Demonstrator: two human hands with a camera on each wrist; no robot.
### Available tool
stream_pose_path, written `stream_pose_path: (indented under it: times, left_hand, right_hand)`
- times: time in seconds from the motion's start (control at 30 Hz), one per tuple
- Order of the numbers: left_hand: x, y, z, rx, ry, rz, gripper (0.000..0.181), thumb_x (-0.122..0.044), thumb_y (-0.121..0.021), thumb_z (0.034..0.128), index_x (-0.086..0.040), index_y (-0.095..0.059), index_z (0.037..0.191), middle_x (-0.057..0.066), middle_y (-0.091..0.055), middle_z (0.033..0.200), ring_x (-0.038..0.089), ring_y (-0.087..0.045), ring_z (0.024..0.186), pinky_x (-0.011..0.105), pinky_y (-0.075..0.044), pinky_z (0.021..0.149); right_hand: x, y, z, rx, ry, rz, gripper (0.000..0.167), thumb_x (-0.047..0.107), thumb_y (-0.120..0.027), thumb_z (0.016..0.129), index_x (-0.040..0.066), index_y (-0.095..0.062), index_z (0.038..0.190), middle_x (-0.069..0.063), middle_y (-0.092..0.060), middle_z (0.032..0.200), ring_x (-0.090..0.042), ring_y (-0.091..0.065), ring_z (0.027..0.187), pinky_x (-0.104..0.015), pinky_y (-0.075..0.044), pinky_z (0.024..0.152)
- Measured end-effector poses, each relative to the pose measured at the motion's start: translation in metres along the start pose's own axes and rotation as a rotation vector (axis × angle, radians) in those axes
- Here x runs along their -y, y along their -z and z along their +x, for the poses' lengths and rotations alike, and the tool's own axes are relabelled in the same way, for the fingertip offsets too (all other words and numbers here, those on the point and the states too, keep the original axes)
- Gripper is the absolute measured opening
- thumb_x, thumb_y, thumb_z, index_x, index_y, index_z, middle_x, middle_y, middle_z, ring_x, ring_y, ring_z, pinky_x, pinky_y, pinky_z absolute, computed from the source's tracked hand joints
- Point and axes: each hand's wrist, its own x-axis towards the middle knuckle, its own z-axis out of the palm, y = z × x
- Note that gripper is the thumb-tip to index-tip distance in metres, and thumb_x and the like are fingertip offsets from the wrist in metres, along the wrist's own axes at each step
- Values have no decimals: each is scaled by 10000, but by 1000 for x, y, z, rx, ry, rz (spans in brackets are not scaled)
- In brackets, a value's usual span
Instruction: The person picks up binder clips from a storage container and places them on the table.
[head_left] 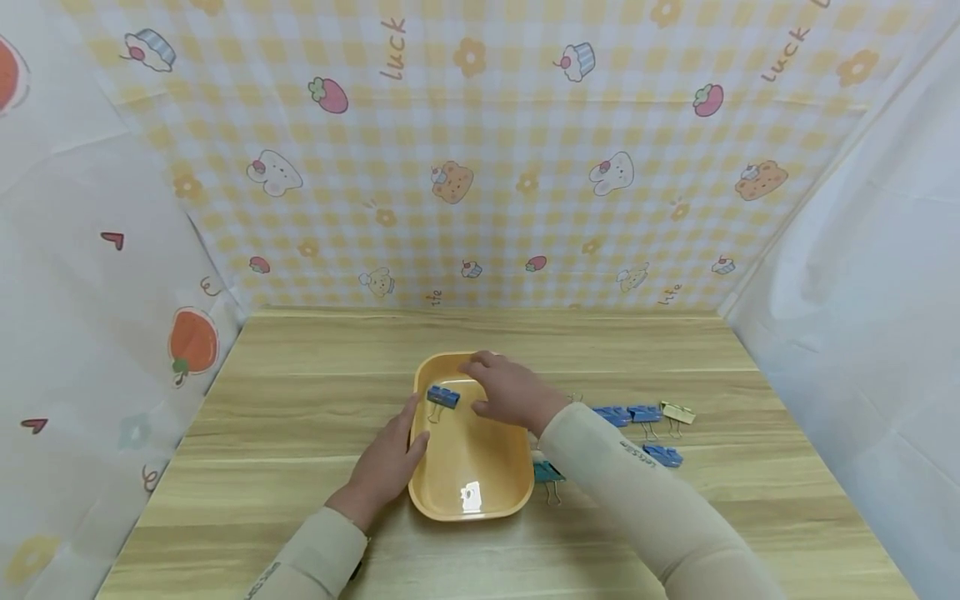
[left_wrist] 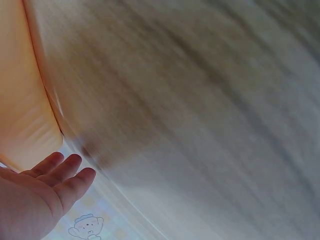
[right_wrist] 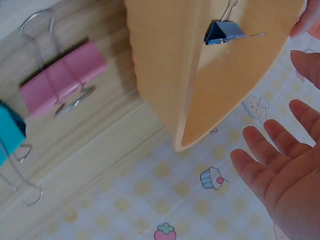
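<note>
A yellow plastic tray (head_left: 472, 512) stands on the wooden table with one blue binder clip (head_left: 443, 397) inside, near its left wall. At the tray's left side, my left hand (head_left: 386, 462) rests with fairly straight fingers along the outside and the thumb near the rim. My right hand (head_left: 517, 393) is over the tray's upper right part, fingers spread and holding nothing. The blue clip (right_wrist: 223, 32) also shows in the right wrist view, beyond the tray's rim. A pink binder clip (right_wrist: 64, 77) and a teal binder clip (right_wrist: 10, 132) lie outside the tray.
Right of the tray, the table bears blue binder clips (head_left: 645, 413), a pale yellow binder clip (head_left: 678, 412), another blue clip (head_left: 663, 455) and the teal clip (head_left: 548, 472). My right forearm hides part of that area. A checked cloth (head_left: 495, 225) hangs behind the table.
</note>
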Motion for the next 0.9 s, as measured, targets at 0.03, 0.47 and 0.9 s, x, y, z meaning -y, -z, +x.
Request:
stream_pose_path:
  times: [0.03,0.47,0.9]
  left_hand:
    - [0,0,0,2,3,-1,644,-300,-459,1020,-109,-157,1556,221,-365,1499,405,-367,1359,567,-324,1081]
    - [5,-3,4,8,-5,10,641,-312,-447,1024,-116,-152,1558,199,-362,1508,381,-364,1368,549,-336,1081]
    - [5,-2,3,21,-3,7,639,-322,-432,1030,-136,-133,1562,202,-341,1519,392,-346,1376,560,-326,1084]
  right_hand:
    - [1,-2,2,-2,2,-5,571,256,-700,887,148,-495,1408,-100,-471,1430,-273,-500,1269,-401,-484,983]
    - [15,-17,23,53,-38,30,576,207,-688,875,148,-491,1413,-88,-469,1431,-250,-483,1283,-382,-463,1004]
    - [31,-22,35,142,-144,1,572,260,-692,894,195,-484,1423,-63,-427,1479,-249,-438,1334,-400,-453,1021]
